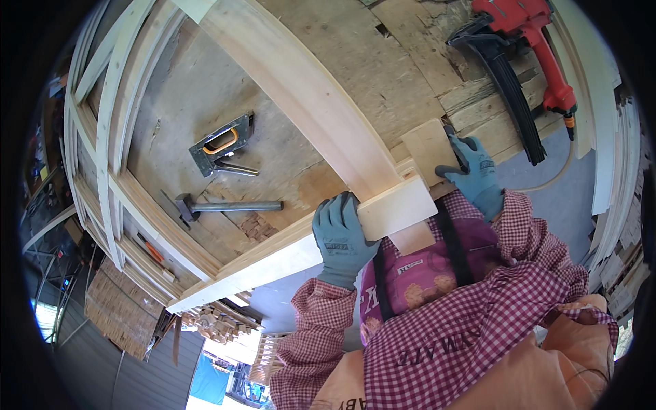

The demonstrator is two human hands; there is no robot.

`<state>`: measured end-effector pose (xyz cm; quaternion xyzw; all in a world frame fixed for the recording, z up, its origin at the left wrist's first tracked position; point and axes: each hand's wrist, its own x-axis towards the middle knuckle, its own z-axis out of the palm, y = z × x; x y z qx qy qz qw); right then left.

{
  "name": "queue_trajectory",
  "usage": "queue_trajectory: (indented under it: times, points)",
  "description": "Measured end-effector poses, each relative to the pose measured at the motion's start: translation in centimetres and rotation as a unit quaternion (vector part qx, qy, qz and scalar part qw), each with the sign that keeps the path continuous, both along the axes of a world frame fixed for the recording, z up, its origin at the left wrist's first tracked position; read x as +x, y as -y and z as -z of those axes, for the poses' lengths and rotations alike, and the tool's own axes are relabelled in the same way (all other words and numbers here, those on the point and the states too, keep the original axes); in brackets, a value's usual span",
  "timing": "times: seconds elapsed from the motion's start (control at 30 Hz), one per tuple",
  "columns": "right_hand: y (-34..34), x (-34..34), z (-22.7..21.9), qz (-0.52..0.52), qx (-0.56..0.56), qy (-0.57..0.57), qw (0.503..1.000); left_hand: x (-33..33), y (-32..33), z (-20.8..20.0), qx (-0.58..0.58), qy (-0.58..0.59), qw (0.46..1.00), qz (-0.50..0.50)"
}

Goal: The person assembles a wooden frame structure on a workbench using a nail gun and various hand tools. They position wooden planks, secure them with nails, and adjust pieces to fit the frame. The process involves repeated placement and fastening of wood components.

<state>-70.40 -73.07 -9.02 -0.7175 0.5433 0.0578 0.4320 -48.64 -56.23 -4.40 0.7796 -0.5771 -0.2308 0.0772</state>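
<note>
Both my hands wear blue-grey work gloves with dark palms. My left hand [339, 239] is closed at the corner of a wooden frame, its fingers curled over the rail [273, 249] and its thumb against the left end of a pale wooden block [398, 207]. That block lies across the near end of a wide board [311, 96]. My right hand [476, 172] pinches the right end of a second flat wooden block [428, 152], thumb and fingers on its edges. Below the first block a smaller wood piece [412, 238] shows, partly covered.
A red nail gun [529, 41] with a black magazine and air hose [555, 174] lies at the far right. A manual staple gun [222, 145] and a hammer [229, 206] lie on the worn plywood worktop [287, 157]. Slatted wooden frames [113, 137] stack up at the left.
</note>
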Motion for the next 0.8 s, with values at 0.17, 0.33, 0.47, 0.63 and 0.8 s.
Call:
queue_trajectory:
  times: [0.17,0.33,0.47,0.63,0.8]
  points:
    - [0.0,0.08,-0.03,-0.007,0.0,-0.015,1.0,-0.06,-0.03,-0.1,0.0,0.005,1.0,-0.001]
    - [-0.08,0.11,-0.1,-0.011,-0.008,-0.027,1.0,-0.14,-0.16,0.11,-0.006,0.008,1.0,0.0]
    - [-0.15,0.13,-0.14,-0.004,-0.009,-0.017,1.0,-0.15,-0.25,0.2,0.0,0.011,1.0,-0.002]
    - [-0.31,-0.03,0.09,-0.001,-0.018,-0.01,1.0,-0.16,-0.24,0.01,0.016,0.011,1.0,0.001]
    - [-0.47,-0.17,0.24,-0.004,-0.035,-0.006,0.999,-0.34,-0.35,0.11,0.01,0.016,1.0,0.002]
